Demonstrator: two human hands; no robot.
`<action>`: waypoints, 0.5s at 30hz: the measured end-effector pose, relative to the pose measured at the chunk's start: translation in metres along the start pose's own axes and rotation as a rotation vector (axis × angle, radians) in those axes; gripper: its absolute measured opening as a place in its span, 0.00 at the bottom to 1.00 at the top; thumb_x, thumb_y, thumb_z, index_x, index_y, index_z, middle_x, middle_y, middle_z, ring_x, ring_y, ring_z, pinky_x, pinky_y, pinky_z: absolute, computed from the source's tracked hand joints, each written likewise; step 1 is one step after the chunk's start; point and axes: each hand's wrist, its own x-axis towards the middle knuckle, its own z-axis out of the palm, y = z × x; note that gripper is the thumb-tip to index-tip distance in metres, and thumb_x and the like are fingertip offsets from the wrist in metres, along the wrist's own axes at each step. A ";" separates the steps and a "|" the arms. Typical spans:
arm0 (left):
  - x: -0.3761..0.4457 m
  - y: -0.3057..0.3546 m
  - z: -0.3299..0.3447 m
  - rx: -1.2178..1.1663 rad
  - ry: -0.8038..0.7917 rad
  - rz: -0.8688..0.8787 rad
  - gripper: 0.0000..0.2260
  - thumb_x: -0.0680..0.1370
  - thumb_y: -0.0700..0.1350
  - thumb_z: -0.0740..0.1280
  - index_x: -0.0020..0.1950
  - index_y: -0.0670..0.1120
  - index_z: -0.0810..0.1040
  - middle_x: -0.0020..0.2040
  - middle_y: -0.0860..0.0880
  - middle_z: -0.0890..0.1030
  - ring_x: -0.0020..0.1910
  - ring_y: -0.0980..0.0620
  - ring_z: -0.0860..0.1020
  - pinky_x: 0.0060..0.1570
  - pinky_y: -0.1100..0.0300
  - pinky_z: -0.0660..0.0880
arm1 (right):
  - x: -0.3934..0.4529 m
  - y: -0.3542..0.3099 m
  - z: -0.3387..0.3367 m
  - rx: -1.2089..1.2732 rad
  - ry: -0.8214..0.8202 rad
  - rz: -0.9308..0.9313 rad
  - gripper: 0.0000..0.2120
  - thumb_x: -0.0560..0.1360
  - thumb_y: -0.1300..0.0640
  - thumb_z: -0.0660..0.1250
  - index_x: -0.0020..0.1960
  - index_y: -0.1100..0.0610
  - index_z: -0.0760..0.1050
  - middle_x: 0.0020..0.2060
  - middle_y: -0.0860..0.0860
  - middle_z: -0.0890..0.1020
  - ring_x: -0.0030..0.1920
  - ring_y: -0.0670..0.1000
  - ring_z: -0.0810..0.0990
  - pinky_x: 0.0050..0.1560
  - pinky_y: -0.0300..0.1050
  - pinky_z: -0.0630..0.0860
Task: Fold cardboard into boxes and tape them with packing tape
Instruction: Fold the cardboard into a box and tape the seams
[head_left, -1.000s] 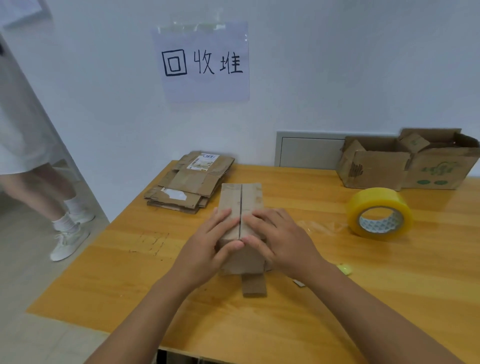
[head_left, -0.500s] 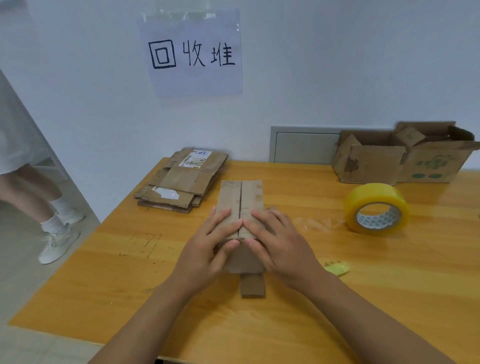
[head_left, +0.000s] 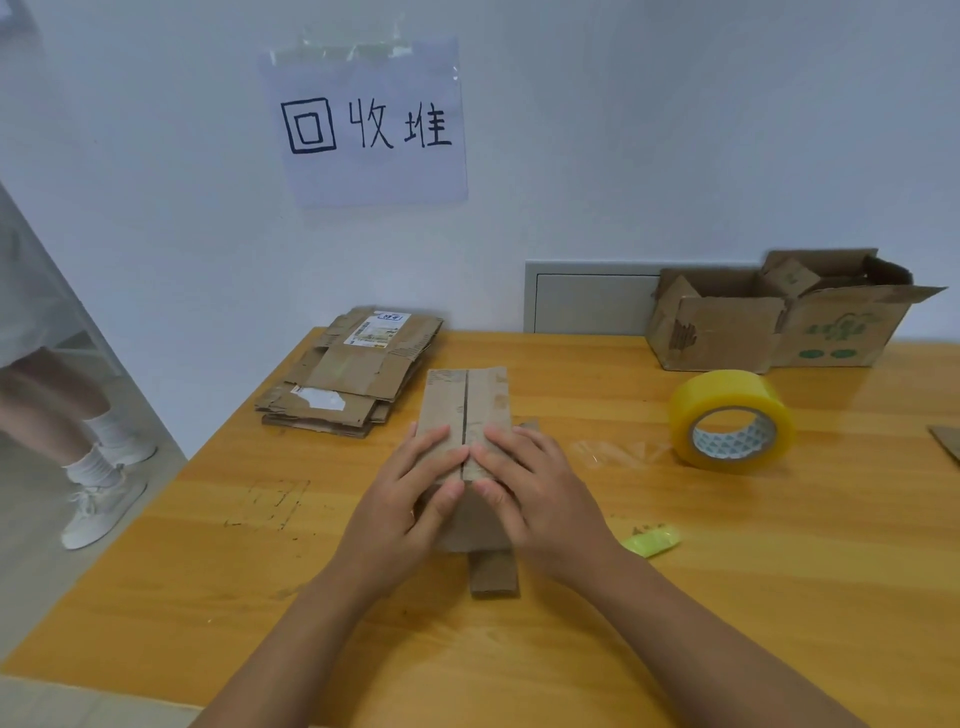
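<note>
A small brown cardboard box (head_left: 467, 405) stands on the wooden table (head_left: 727, 571) in front of me, its two top flaps meeting along a dark centre seam. My left hand (head_left: 410, 499) presses the left flap with straight fingers, thumb over the near edge. My right hand (head_left: 535, 499) presses the right flap the same way. A small flap (head_left: 493, 571) sticks out at the box's near bottom. A roll of yellow packing tape (head_left: 730, 421) lies on the table to the right, apart from both hands.
A stack of flattened cardboard (head_left: 353, 374) lies at the table's back left. Two open boxes (head_left: 779, 322) sit at the back right by the wall. A yellow-green scrap (head_left: 652, 540) lies near my right wrist. A person's legs (head_left: 78, 431) stand left of the table.
Both hands stay pressed on the flaps with hardly any shift. My head has moved slightly, so the scene sits a little differently in view.
</note>
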 end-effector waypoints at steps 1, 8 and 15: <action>0.000 0.000 -0.002 0.001 -0.018 0.004 0.16 0.82 0.61 0.58 0.70 0.65 0.72 0.75 0.59 0.67 0.79 0.54 0.57 0.73 0.59 0.61 | -0.001 0.000 0.001 -0.005 -0.003 -0.003 0.24 0.83 0.42 0.51 0.69 0.53 0.74 0.69 0.51 0.75 0.68 0.58 0.71 0.63 0.57 0.76; 0.002 -0.001 0.003 0.048 0.069 0.093 0.15 0.82 0.55 0.61 0.66 0.54 0.78 0.71 0.54 0.72 0.77 0.59 0.61 0.73 0.51 0.64 | 0.000 0.006 0.005 -0.012 -0.032 -0.019 0.22 0.84 0.44 0.52 0.70 0.53 0.74 0.70 0.50 0.74 0.70 0.58 0.71 0.66 0.56 0.73; 0.004 0.002 0.001 0.043 0.064 0.119 0.15 0.81 0.54 0.63 0.66 0.52 0.77 0.71 0.54 0.72 0.75 0.63 0.61 0.73 0.48 0.64 | -0.001 0.008 0.000 -0.063 -0.070 -0.061 0.25 0.85 0.45 0.47 0.72 0.55 0.72 0.72 0.51 0.73 0.71 0.58 0.71 0.67 0.56 0.73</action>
